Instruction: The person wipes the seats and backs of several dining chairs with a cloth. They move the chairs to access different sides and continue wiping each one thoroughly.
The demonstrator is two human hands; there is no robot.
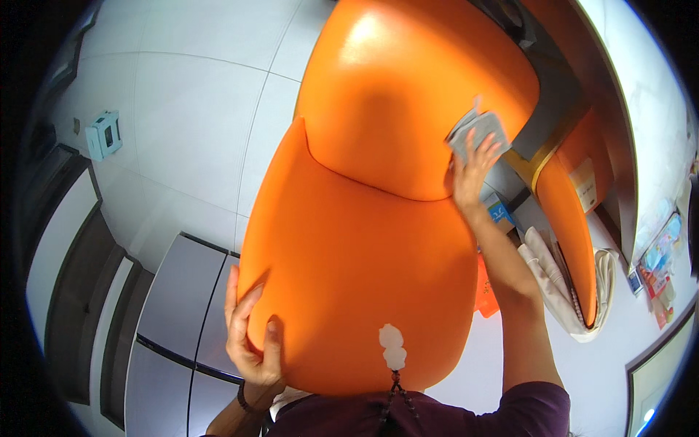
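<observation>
An orange upholstered chair (360, 262) fills the middle of the view, its two padded sections meeting at a curved seam. My right hand (474, 169) presses a folded grey cloth (483, 136) against the right edge of the far section. At the lower left, my left hand (252, 333) grips the near section's side edge, fingers around the outside and thumb on top. Over the near section hangs a white carved pendant (393, 347) on a dark beaded cord from my neck.
A second orange chair (570, 229) stands at right, with a cream cloth (551, 284) around its lower end. Beyond it is a glossy white tabletop (628, 82). A small blue box (499, 210) and an orange-red bag (486, 289) lie below my right arm. A pale blue box (104, 135) sits on the tiled floor (185, 120).
</observation>
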